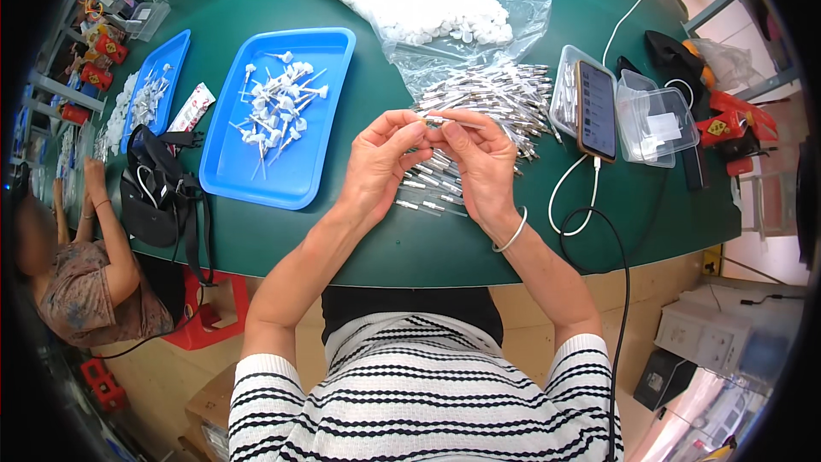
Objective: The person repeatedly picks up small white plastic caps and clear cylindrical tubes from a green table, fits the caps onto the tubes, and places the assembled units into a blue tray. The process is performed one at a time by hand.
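Note:
My left hand point(382, 161) and my right hand point(481, 162) meet over the green table, fingertips pinched together. Between them is a small, thin white-and-metallic piece point(434, 121), largely covered by the fingers; its exact kind is too small to make out. Behind and under the hands spreads a pile of slim silver-and-white pieces point(513, 90) with thin ends. To the left, a blue tray point(224, 162) holds white-headed pieces with thin stems point(278, 107). Beyond the hands, a clear plastic bag point(530, 17) lies open with many small white caps point(410, 0) in it.
At the right, a phone point(596, 111) with a white cable leans on a clear box point(564, 77), beside another clear container point(658, 133). A black bag point(154, 197) sits left near a second blue tray point(175, 53). A co-worker point(98, 274) sits at far left.

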Action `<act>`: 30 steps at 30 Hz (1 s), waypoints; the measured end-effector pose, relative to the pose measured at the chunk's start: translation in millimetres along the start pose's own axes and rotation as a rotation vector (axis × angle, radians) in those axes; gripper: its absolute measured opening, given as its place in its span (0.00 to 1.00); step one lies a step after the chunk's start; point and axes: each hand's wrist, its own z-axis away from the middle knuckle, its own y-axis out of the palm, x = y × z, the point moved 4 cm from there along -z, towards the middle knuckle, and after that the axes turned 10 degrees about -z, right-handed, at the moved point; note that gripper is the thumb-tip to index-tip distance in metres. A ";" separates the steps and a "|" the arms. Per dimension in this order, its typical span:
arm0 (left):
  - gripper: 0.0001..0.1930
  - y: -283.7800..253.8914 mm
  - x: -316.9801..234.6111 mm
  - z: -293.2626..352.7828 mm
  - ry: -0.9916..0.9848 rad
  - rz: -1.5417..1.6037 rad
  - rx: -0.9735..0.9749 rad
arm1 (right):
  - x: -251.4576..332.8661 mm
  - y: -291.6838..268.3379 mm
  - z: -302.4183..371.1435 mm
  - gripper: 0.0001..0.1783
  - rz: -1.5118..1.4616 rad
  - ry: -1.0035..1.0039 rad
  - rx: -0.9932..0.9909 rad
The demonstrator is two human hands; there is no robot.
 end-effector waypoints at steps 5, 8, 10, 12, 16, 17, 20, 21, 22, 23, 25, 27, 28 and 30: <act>0.05 -1.9 4.5 -2.6 0.012 0.068 0.015 | 0.1 -0.5 0.5 0.10 0.008 -0.014 -0.014; 0.05 -1.9 5.7 -2.7 0.007 0.068 0.015 | 0.3 -1.5 0.3 0.10 0.025 -0.030 -0.011; 0.04 -1.0 5.7 -2.1 -0.003 0.082 0.029 | 2.1 -1.4 0.3 0.10 0.075 -0.063 0.001; 0.04 -0.4 6.2 -1.3 -0.022 0.098 0.042 | 7.4 1.7 0.5 0.09 0.162 -0.116 0.020; 0.04 0.9 6.9 0.4 -0.058 0.122 0.056 | 18.2 4.2 1.3 0.08 0.233 -0.222 0.065; 0.05 1.6 6.3 0.5 -0.063 0.126 0.057 | 20.9 4.3 0.9 0.08 0.246 -0.237 0.055; 0.07 -2.8 3.2 -0.8 -0.074 0.109 0.007 | 30.6 4.4 -1.0 0.06 0.259 -0.277 0.038; 0.11 -6.3 3.4 -2.1 -0.077 0.103 0.011 | 33.0 3.1 -2.0 0.06 0.259 -0.289 0.034; 0.12 -6.5 2.6 -3.0 -0.099 0.083 0.000 | 34.2 1.7 -2.4 0.06 0.319 -0.304 0.055; 0.13 -5.5 0.3 -3.5 -0.120 0.063 -0.010 | 35.2 0.1 -2.9 0.06 0.379 -0.319 0.076; 0.16 -5.3 0.3 -5.0 -0.140 0.034 -0.003 | 33.4 -0.3 -3.6 0.05 0.432 -0.336 0.101; 0.16 -4.0 0.1 -4.7 -0.150 0.026 0.001 | 33.4 1.5 -3.2 0.05 0.530 -0.281 0.107; 0.16 -3.5 -0.3 -4.7 -0.153 0.023 0.003 | 32.8 2.3 -3.6 0.04 0.579 -0.253 0.112; 0.16 -4.1 0.4 -4.8 -0.154 0.004 -0.005 | 32.1 1.7 -3.9 0.05 0.604 -0.276 0.103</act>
